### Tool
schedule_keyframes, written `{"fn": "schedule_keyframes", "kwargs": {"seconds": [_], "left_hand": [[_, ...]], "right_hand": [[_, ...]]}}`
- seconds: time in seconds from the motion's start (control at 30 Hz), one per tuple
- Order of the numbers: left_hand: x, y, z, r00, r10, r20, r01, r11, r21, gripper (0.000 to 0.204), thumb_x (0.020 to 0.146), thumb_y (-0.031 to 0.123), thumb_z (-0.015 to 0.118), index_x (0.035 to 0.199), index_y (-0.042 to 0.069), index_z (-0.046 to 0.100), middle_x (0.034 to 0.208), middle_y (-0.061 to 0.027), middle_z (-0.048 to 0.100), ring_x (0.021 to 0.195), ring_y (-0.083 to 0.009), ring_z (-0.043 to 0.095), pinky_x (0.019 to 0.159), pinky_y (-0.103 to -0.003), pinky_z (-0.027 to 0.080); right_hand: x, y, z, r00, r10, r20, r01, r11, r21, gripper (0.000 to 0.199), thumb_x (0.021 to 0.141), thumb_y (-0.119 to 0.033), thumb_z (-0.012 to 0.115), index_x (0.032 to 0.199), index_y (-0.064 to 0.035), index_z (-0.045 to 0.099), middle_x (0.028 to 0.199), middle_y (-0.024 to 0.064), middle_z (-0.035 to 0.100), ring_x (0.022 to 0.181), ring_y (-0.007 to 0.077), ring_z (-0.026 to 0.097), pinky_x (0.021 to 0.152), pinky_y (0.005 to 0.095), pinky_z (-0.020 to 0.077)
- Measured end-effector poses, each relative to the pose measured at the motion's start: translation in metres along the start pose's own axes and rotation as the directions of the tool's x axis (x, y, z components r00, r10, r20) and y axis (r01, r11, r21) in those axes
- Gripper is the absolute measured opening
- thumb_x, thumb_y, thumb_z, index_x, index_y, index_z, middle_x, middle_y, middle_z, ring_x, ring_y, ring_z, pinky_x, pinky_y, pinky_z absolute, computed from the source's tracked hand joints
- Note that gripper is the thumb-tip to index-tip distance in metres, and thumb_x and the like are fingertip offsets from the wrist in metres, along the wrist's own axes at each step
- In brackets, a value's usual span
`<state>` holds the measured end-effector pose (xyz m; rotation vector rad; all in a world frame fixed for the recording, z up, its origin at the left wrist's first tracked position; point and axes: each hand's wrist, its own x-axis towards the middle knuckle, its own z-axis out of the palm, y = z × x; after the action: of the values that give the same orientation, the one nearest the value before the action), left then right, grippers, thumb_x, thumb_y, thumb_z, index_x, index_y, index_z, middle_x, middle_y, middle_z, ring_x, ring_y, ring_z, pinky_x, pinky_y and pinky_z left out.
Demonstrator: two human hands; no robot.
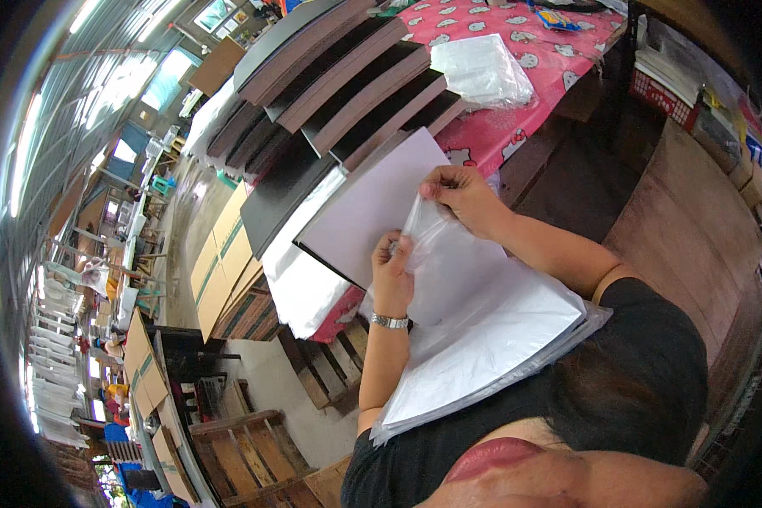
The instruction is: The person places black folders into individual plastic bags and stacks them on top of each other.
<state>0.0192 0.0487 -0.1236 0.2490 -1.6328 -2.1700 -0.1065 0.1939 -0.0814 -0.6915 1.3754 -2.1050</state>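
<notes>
Both hands hold the mouth of a clear plastic bag (427, 222) above the table's near edge. My right hand (464, 199) pinches its upper edge between thumb and fingers. My left hand (391, 273), with a metal watch band at the wrist, is closed on the film lower down. Behind the bag lies a flat white-faced panel (360, 207) with a dark edge; whether part of it is inside the bag I cannot tell. A stack of clear plastic bags (491, 347) rests against my body below the hands.
Several thick dark panels (356, 85) are piled in overlapping steps on the table. A pink patterned tablecloth (559, 63) carries another plastic-wrapped white pack (481, 69). Cardboard boxes (229, 262) stand at the left, a wooden slatted bench (250, 453) below them. A red crate (662, 89) is at the far right.
</notes>
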Motion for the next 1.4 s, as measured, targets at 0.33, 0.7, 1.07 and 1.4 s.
{"fn": "schedule_keyframes", "kwargs": {"seconds": [0.33, 0.7, 1.07, 1.4], "left_hand": [[-0.078, 0.064, -0.076, 0.993, 0.08, 0.085, -0.018, 0.824, -0.566, 0.015, 0.088, 0.021, 0.056, 0.096, 0.009, 0.052, 0.063, 0.0001, 0.052, 0.057, -0.0117, 0.05, 0.057, -0.027, 0.044], [-0.118, 0.067, -0.118, 0.999, 0.004, 0.053, 0.013, 0.948, -0.319, 0.033, 0.084, 0.025, 0.055, 0.108, 0.003, 0.056, 0.092, -0.0076, 0.064, 0.078, -0.0185, 0.062, 0.071, -0.032, 0.051], [-0.12, 0.057, -0.121, 0.952, -0.239, 0.193, 0.217, 0.968, 0.128, 0.034, 0.072, 0.015, 0.066, 0.102, -0.002, 0.06, 0.091, -0.0123, 0.064, 0.077, -0.0216, 0.062, 0.066, -0.035, 0.052], [-0.103, 0.034, -0.147, 0.977, -0.098, 0.187, 0.16, 0.923, -0.35, 0.038, 0.076, 0.014, 0.063, 0.108, -0.005, 0.056, 0.098, -0.0188, 0.064, 0.093, -0.0308, 0.061, 0.08, -0.044, 0.049]], "right_hand": [[-0.016, 0.002, 0.018, 0.34, 0.487, 0.804, 0.376, 0.714, -0.591, 0.03, 0.088, -0.032, 0.058, 0.092, -0.0022, 0.064, 0.083, 0.0085, 0.065, 0.079, 0.0119, 0.058, 0.068, 0.0281, 0.0464], [-0.002, 0.017, 0.003, 0.534, 0.245, 0.809, 0.01, 0.955, -0.296, 0.033, 0.091, -0.036, 0.051, 0.096, -0.0047, 0.06, 0.085, 0.0015, 0.061, 0.069, 0.0124, 0.055, 0.063, 0.0282, 0.0467], [-0.007, 0.008, -0.011, 0.594, 0.163, 0.787, -0.109, 0.986, -0.122, 0.023, 0.088, -0.026, 0.058, 0.088, -0.0041, 0.063, 0.086, 0.0047, 0.064, 0.074, 0.0182, 0.061, 0.073, 0.0332, 0.0491], [0.006, 0.013, -0.041, 0.364, 0.404, 0.839, 0.155, 0.862, -0.483, 0.026, 0.083, -0.025, 0.065, 0.1, -0.0057, 0.06, 0.072, 0.0011, 0.06, 0.068, 0.0109, 0.056, 0.067, 0.0286, 0.0455]]}}
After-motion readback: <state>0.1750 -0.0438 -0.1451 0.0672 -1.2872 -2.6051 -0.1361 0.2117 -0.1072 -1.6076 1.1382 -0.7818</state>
